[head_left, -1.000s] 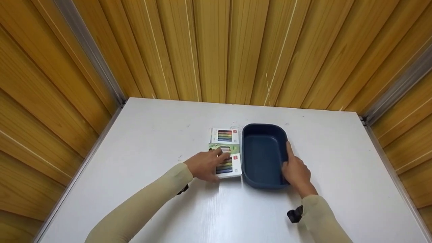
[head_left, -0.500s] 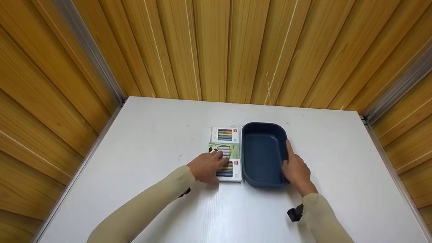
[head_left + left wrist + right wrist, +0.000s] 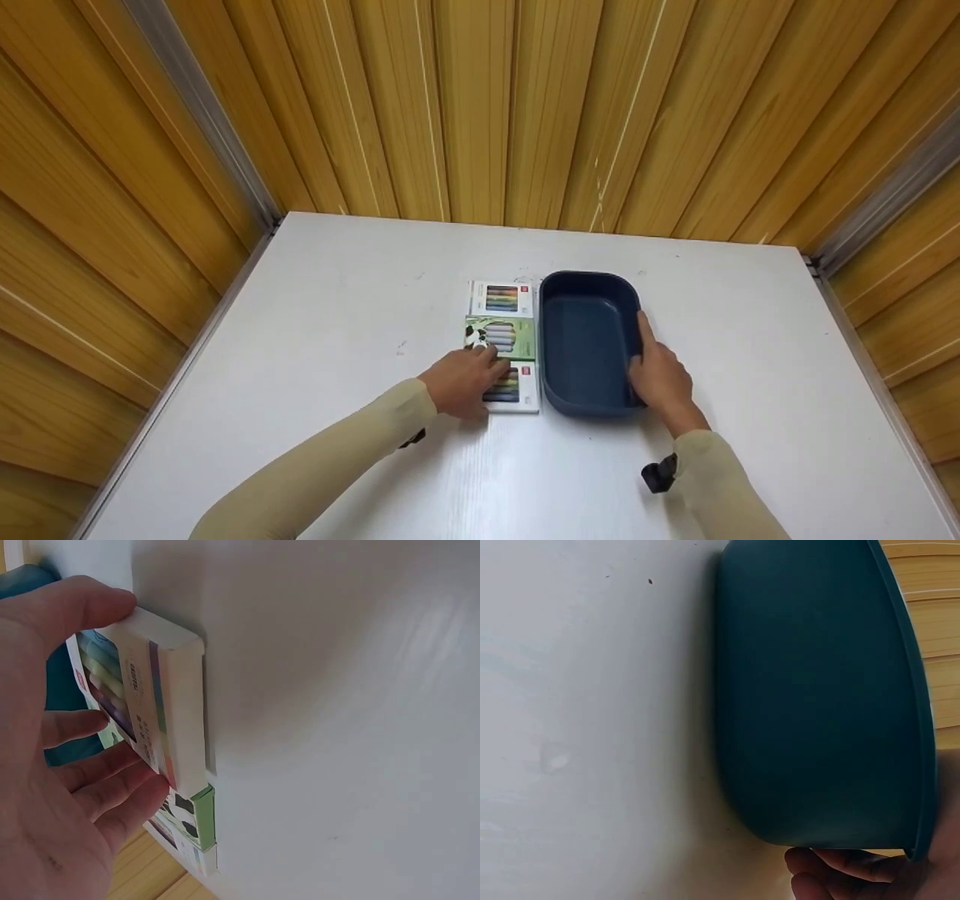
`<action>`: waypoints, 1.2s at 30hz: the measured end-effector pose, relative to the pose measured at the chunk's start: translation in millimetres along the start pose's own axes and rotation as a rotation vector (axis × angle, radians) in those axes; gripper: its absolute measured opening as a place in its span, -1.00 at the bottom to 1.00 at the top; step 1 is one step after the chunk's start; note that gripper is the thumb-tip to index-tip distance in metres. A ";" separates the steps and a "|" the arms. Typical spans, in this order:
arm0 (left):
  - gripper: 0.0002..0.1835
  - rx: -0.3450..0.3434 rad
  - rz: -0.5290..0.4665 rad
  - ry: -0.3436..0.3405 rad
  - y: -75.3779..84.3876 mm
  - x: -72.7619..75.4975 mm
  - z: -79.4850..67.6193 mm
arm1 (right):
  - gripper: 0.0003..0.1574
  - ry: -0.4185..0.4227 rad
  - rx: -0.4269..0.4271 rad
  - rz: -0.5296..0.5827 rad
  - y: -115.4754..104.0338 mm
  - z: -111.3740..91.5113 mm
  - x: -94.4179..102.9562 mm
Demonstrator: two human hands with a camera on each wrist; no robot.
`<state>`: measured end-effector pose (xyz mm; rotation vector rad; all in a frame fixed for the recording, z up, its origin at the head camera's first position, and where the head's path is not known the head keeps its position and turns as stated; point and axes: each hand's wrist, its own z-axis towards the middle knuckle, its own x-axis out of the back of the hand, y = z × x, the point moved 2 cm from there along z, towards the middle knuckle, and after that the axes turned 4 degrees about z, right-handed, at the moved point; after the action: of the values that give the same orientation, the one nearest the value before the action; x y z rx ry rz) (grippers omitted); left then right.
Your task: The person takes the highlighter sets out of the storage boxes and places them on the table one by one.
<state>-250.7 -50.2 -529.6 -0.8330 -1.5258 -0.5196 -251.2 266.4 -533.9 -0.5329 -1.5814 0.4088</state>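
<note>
Three windowed boxes of coloured crayons lie in a column in the head view: a far white crayon box point(image 3: 525, 298), a green panda-print crayon box point(image 3: 525, 337) and a near white crayon box point(image 3: 529, 390). My left hand point(image 3: 461, 381) grips the near one, thumb at its front end and fingers toward its back edge, covering its left part. In the left wrist view that white crayon box point(image 3: 184, 712) stands higher than the green one behind it. My right hand point(image 3: 664, 381) holds the right wall of a dark blue plastic basin point(image 3: 585, 352), thumb over the rim and fingers outside.
The basin stands right beside the boxes, with nothing visible inside it. White table point(image 3: 360, 300) surface surrounds everything, backed by a yellow wood-patterned wall point(image 3: 472, 112). Small dark specks mark the tabletop.
My left hand has drawn the near white crayon box toward me, off the green one it overlapped, uncovering more of the panda print. The right hand and basin stay put.
</note>
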 end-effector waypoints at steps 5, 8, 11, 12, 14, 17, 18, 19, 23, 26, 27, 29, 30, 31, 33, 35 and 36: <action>-0.33 -0.024 0.036 0.016 2.8 -1.4 -0.8 | -0.07 0.001 -0.001 -0.007 2.0 -2.9 -0.3; -0.27 -0.045 0.033 0.023 3.2 -1.7 -1.1 | -0.07 0.004 -0.001 -0.007 3.0 -4.8 -0.8; -0.15 -0.046 -0.013 -0.014 2.8 -2.2 -0.8 | -0.07 0.004 -0.006 0.001 4.1 -5.7 -1.5; -0.12 -0.039 -0.034 -0.033 2.3 -3.0 -0.6 | -0.07 0.004 -0.008 0.004 4.3 -5.8 -1.9; -0.10 -0.022 -0.075 -0.069 0.9 -3.8 -0.4 | -0.07 0.007 -0.007 0.013 4.5 -6.1 -2.7; -0.12 -0.008 -0.092 -0.085 -1.3 -5.7 0.6 | -0.06 0.010 -0.005 0.023 4.1 -6.7 -3.4; -0.13 -0.007 -0.091 -0.079 -1.7 -6.7 1.4 | -0.06 0.012 -0.004 0.025 4.1 -6.8 -3.8; -0.15 -0.007 -0.087 -0.070 -1.8 -7.7 2.0 | -0.06 0.013 -0.004 0.027 3.9 -7.3 -3.8; -0.18 -0.005 -0.065 -0.044 -0.5 -12.1 4.6 | -0.06 0.016 -0.004 0.024 4.8 -7.2 -5.3; -0.19 -0.007 -0.047 -0.035 1.0 -13.5 5.5 | -0.07 0.009 -0.008 0.029 4.9 -6.9 -6.8; -0.20 -0.006 -0.042 -0.034 1.2 -13.9 5.9 | -0.07 0.002 -0.010 0.035 4.9 -6.6 -7.1; -0.20 -0.006 -0.037 -0.032 1.4 -13.5 6.2 | -0.07 -0.011 -0.013 0.047 4.6 -5.8 -7.7; -0.20 -0.008 -0.036 -0.035 1.4 -13.0 5.9 | -0.06 -0.015 -0.016 0.053 4.4 -5.8 -8.0; -0.20 -0.007 -0.038 -0.038 1.3 -12.9 5.7 | -0.06 -0.013 -0.015 0.058 3.9 -5.9 -8.1; -0.19 -0.007 -0.051 -0.041 0.2 -12.0 5.7 | -0.05 -0.002 -0.008 0.058 2.6 -6.2 -7.2; -0.19 -0.002 -0.073 -0.038 -2.0 -8.7 5.9 | -0.06 0.025 0.010 0.052 0.6 -6.9 -4.9; -0.19 0.004 -0.084 -0.035 -3.5 -6.8 6.5 | -0.06 0.041 0.021 0.047 -1.1 -7.7 -3.3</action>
<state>-257.7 -49.0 -536.6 -0.7816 -1.5986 -0.5657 -243.5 263.2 -535.3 -0.5598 -1.5259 0.4474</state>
